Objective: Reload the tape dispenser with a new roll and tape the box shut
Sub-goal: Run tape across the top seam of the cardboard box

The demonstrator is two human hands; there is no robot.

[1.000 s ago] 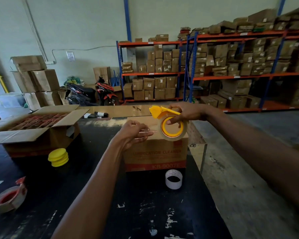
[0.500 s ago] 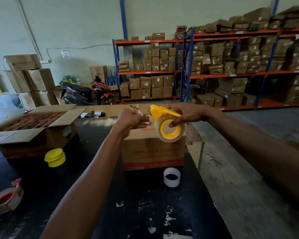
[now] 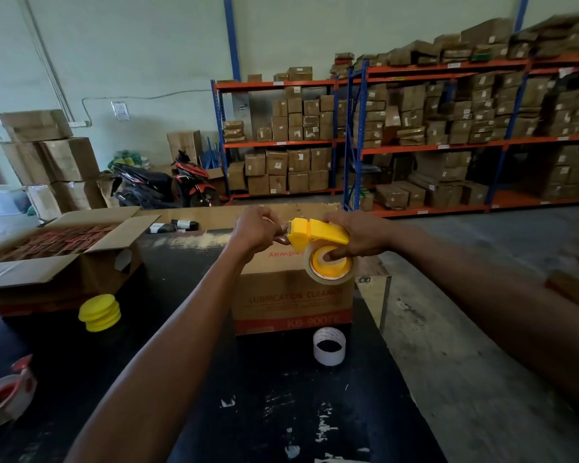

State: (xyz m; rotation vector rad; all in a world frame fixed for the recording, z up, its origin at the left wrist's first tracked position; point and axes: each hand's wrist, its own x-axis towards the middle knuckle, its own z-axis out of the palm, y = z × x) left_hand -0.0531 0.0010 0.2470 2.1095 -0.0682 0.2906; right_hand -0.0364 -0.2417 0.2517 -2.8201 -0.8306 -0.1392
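Observation:
A yellow tape dispenser (image 3: pixel 315 233) with a clear tape roll (image 3: pixel 330 267) on its hub is held above the brown cardboard box (image 3: pixel 291 302) printed "LUBRICATION CLEANER". My right hand (image 3: pixel 358 237) grips the dispenser, with a finger pressed into the hub. My left hand (image 3: pixel 258 228) pinches at the dispenser's front end, where the tape end is; the tape itself is too clear to make out. An empty white tape core (image 3: pixel 329 346) stands on the black table (image 3: pixel 281 412) in front of the box.
An open carton (image 3: pixel 57 259) of red items sits at the left, with a yellow stack of caps (image 3: pixel 100 312) beside it. A red tape dispenser (image 3: pixel 5 394) lies at the near left edge. The table's right edge drops to concrete floor. Shelves of boxes and a motorbike stand behind.
My left hand has moved up and right from the box front to the dispenser's front end. The dispenser has tilted and shifted slightly left over the box.

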